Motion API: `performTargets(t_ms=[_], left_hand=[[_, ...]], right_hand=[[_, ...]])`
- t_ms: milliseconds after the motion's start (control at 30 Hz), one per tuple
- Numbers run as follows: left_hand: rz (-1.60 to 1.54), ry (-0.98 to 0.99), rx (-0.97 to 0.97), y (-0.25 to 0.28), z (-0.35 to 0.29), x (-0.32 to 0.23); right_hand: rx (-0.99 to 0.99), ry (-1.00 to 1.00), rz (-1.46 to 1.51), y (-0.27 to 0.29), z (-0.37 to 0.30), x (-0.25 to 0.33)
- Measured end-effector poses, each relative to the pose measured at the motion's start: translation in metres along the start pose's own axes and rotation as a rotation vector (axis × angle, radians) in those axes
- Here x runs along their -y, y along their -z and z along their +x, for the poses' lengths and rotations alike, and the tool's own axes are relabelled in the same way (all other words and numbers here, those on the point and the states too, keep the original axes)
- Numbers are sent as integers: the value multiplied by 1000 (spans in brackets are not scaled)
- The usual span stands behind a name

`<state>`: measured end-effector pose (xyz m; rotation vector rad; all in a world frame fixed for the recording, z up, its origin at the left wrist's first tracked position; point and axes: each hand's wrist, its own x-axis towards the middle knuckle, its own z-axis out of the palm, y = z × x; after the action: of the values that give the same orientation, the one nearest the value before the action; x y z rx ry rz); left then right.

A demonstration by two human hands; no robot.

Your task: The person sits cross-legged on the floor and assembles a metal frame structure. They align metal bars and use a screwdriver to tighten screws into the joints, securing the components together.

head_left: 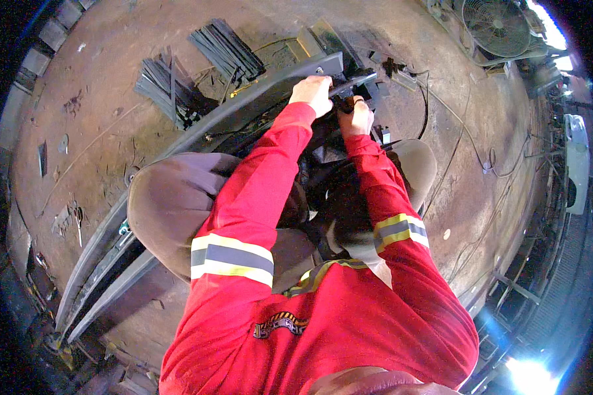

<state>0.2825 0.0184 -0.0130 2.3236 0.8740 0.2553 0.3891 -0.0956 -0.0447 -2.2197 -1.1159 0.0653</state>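
A long grey metal beam (277, 80) lies across in front of me, running from upper middle to lower left. My left hand (313, 94) is closed at its far end, fingers curled over the edge near a small hole. Just to the right and a little nearer, my right hand (356, 118) is closed around something dark under a narrow metal piece (357, 81) that sticks out to the right. What the right fingers hold is too dark and too covered to name. Shadow hides most of the space between my knees and below both hands.
Two bundles of dark metal strips (227, 51) (168, 89) lie on the brown floor beyond the beam. A steel channel piece (310, 43) sits behind my left hand. Cables (464, 125) trail over the floor at right. A large fan (495, 25) stands far right.
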Motion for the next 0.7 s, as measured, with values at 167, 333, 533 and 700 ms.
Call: performTargets(t_ms=[167, 333, 533, 700], left_hand=[[-14, -4, -16, 2, -4, -1], [-26, 0, 10, 4, 0, -2], [-31, 13, -7, 3, -1, -1], [-49, 40, 19, 4, 0, -1]], right_hand=[[-72, 272, -269, 5, 0, -6], [179, 301, -220, 11, 17, -17], [99, 253, -393, 6, 1, -3], [5, 41, -217, 13, 4, 12]])
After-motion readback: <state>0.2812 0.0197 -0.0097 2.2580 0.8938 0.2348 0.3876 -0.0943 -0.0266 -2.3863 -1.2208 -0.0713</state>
